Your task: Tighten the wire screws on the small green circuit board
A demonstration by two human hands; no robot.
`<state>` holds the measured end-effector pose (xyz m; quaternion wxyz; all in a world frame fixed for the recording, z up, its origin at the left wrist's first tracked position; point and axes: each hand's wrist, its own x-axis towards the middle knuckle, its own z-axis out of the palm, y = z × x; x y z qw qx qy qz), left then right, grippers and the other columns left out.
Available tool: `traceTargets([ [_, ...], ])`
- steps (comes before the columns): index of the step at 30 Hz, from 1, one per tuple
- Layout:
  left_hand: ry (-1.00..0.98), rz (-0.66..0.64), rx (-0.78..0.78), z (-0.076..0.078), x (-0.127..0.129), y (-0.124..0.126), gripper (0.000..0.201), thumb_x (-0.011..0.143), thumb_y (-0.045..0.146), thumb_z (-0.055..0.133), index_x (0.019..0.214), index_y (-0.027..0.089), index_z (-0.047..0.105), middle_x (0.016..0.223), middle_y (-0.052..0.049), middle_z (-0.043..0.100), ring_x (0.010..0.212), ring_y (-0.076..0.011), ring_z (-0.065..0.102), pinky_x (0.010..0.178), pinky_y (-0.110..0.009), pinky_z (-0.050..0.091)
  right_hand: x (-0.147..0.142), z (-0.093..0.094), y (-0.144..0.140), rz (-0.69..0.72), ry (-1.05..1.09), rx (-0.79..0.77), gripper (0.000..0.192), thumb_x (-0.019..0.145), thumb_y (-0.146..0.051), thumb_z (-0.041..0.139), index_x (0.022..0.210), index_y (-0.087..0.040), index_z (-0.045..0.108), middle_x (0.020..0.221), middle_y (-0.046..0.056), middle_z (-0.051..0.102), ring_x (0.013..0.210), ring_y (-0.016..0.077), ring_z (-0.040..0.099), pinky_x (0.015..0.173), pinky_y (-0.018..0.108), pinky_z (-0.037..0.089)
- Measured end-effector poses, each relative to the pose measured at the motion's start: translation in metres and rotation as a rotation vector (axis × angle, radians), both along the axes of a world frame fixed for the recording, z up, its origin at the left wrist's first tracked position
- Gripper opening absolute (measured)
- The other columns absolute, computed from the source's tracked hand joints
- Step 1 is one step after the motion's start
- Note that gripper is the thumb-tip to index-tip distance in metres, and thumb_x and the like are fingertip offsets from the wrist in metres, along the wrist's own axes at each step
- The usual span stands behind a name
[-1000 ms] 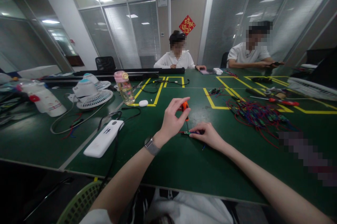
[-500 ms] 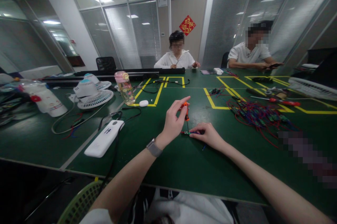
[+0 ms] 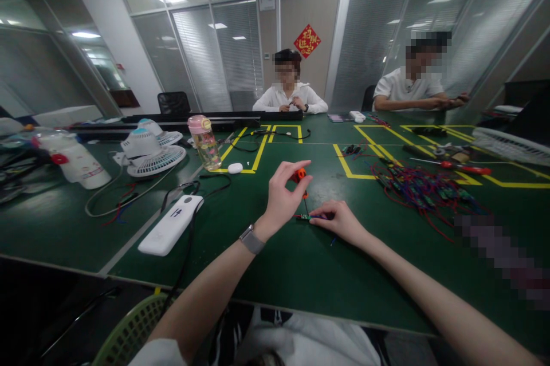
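Compared with a second ago, I am seeing the left hand [image 3: 281, 197] sitting a touch higher over the green counter [image 3: 275, 274], and its fingers are curling in more tightly around the orange-handled screwdriver [image 3: 299, 176]; the person across the counter [image 3: 289, 97] is now bringing both hands together in front of the chest. From the left, a white power bank [image 3: 170, 232] is lying flat near the counter's edge (its black cable is trailing off toward me). Next, my left forearm is rising from the wrist, watch band showing, and the left grip is pinching the screwdriver's handle, thumb and fingertips clamped on it, the shaft pointing down at the small circuit board [image 3: 305, 217]. That board is lying on the counter just under the tool. The right hand [image 3: 341, 221] is resting low, its grip pressed together on the board's right end, holding it down. Farther right, a tangle of red wires [image 3: 419, 188] is lying well apart.
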<state>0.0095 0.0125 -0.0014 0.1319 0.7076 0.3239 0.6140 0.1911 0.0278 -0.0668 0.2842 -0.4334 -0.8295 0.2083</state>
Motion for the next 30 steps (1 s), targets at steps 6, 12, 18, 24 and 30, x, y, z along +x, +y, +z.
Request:
traceTargets([
  [6, 0.015, 0.098, 0.045, 0.0034, -0.0002, -0.0047, 0.013, 0.083, 0.026, 0.068, 0.094, 0.020, 0.066, 0.085, -0.001, 0.056, 0.077, -0.0132, 0.054, 0.072, -0.026, 0.046, -0.0001, 0.0001, -0.0009, 0.001, 0.001, -0.003, 0.015, 0.077, -0.033, 0.072, 0.085, -0.023, 0.078, 0.064, 0.002, 0.065, 0.066, 0.0175, 0.055, 0.065, 0.029, 0.038],
  [12, 0.015, -0.071, -0.019, 0.0011, -0.0013, -0.0042, 0.032, 0.097, 0.021, 0.041, 0.126, 0.024, 0.055, 0.108, -0.006, 0.060, 0.092, -0.0146, 0.060, 0.081, -0.029, 0.048, -0.0001, -0.0017, 0.0001, 0.007, 0.001, 0.007, 0.017, 0.077, -0.036, 0.071, 0.085, -0.023, 0.078, 0.063, 0.002, 0.065, 0.064, 0.0172, 0.054, 0.063, 0.029, 0.038],
  [18, 0.017, 0.135, 0.014, 0.0034, 0.0003, -0.0037, 0.018, 0.083, 0.027, 0.069, 0.100, 0.020, 0.067, 0.085, -0.001, 0.058, 0.075, -0.0133, 0.056, 0.071, -0.026, 0.047, 0.0003, -0.0017, 0.0000, 0.001, 0.003, 0.008, 0.017, 0.077, -0.036, 0.071, 0.085, -0.023, 0.078, 0.064, 0.002, 0.065, 0.065, 0.0179, 0.055, 0.065, 0.029, 0.039],
  [24, 0.037, 0.129, -0.019, 0.0042, -0.0024, -0.0040, 0.024, 0.092, 0.031, 0.055, 0.112, 0.022, 0.063, 0.087, -0.002, 0.055, 0.077, -0.0131, 0.053, 0.070, -0.025, 0.046, 0.0003, -0.0018, 0.0002, 0.009, 0.006, -0.008, 0.020, 0.078, -0.039, 0.069, 0.086, -0.023, 0.078, 0.064, 0.002, 0.065, 0.066, 0.0177, 0.055, 0.066, 0.029, 0.039],
  [30, 0.055, -0.012, -0.031, 0.0046, 0.0002, -0.0059, 0.022, 0.093, 0.027, 0.053, 0.111, 0.021, 0.063, 0.089, -0.002, 0.053, 0.078, -0.0128, 0.053, 0.069, -0.024, 0.045, 0.0001, -0.0003, -0.0006, 0.002, -0.005, -0.004, 0.019, 0.078, -0.038, 0.069, 0.087, -0.023, 0.078, 0.064, 0.002, 0.065, 0.066, 0.0183, 0.055, 0.066, 0.030, 0.039],
])
